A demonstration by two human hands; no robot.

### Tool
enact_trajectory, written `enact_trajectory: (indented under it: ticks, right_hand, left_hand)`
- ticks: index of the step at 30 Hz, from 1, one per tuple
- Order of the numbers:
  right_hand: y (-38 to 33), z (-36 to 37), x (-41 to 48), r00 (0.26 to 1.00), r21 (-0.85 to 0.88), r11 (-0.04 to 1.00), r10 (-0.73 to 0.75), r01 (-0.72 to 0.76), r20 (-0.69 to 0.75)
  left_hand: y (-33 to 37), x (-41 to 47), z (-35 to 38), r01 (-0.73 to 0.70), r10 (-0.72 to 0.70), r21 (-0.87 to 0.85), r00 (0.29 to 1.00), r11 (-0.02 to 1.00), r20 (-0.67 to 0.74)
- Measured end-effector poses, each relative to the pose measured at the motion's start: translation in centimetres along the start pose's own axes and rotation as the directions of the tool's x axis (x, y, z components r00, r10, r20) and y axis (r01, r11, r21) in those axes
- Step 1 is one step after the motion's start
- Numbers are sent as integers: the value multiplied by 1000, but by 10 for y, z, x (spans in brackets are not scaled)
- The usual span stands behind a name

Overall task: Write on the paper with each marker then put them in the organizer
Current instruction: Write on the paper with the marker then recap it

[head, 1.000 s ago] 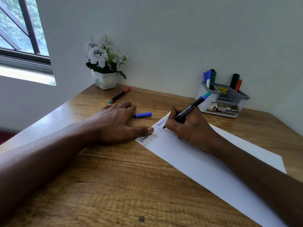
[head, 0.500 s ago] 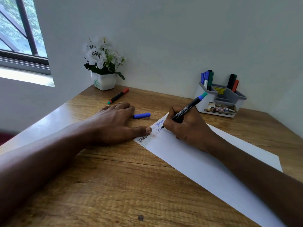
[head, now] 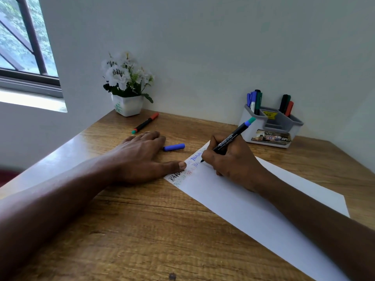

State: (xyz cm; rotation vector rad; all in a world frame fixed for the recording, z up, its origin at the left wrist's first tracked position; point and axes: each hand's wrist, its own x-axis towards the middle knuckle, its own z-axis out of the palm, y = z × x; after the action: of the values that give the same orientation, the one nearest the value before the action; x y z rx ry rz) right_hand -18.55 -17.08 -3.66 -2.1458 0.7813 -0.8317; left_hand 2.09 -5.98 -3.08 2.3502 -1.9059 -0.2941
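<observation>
1 paper sheet [head: 253, 209], thin, floppy, likely slides, lies slantwise on desk [head: 142, 230], organizer [head: 250, 129] behind. My left hand [head: 142, 157] flat, fingers spread, thumb pinning the corner. Right hand [head: 233, 162] fingers clamped low on marker [head: 233, 136], tip on paper: light, stiff, slick, I judge; best held near tip.

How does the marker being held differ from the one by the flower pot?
The held marker, gripped by the right hand, stands tilted, tip on the paper; the lying marker rests flat on the desk. The held marker's top end is blue-teal; the lying marker's far end is red. Both barrels are black.
</observation>
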Motion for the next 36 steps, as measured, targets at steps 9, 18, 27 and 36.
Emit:
enact_trajectory:
  ticks: [9,18,27,36]
  right_hand:
    - [-1,-2,0,999,56,997,49,-50,13]
    - [-1,1,0,997,52,996,78,-76,-29]
    - [-4,2,-1,995,-10,997,79,-79,-53]
    - [-7,0,-3,978,242,950,207,-198,-10]
  left_hand:
    - [-5,2,3,-29,29,4,999,1000,-42]
    - [-2,-1,0,-12,12,-10,1000,1000,-21]
    - [2,-2,-1,-4,4,-26,1000,1000,-13]
    - [2,-4,1,-104,80,-118,977,987,-197]
